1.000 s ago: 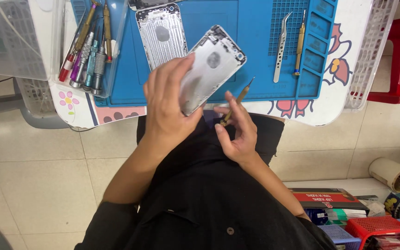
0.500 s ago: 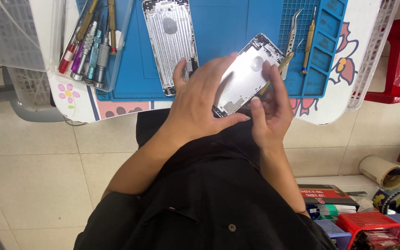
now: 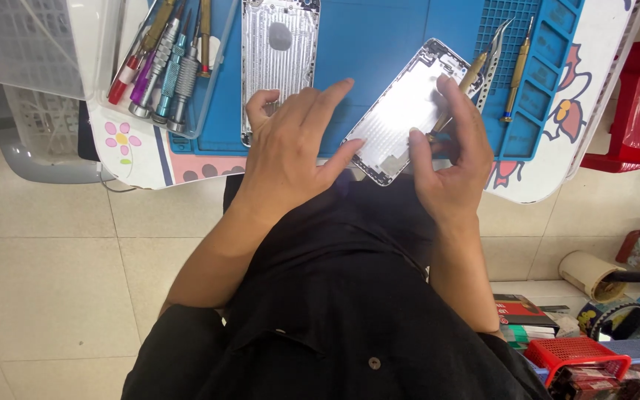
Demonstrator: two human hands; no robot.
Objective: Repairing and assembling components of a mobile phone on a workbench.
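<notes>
Silver phone housing (image 3: pixel 409 111) tilted, camera cutout up, between both hands.

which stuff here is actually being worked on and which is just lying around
In hand:
left hand
right hand
silver phone housing
brass-handled tool

Lying about:
second housing
screwdrivers in tray
tweezers
red basket

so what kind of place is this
Probably a phone repair bench: a blue repair mat, a tray of precision screwdrivers, tweezers, and two bare silver phone housings.
</notes>
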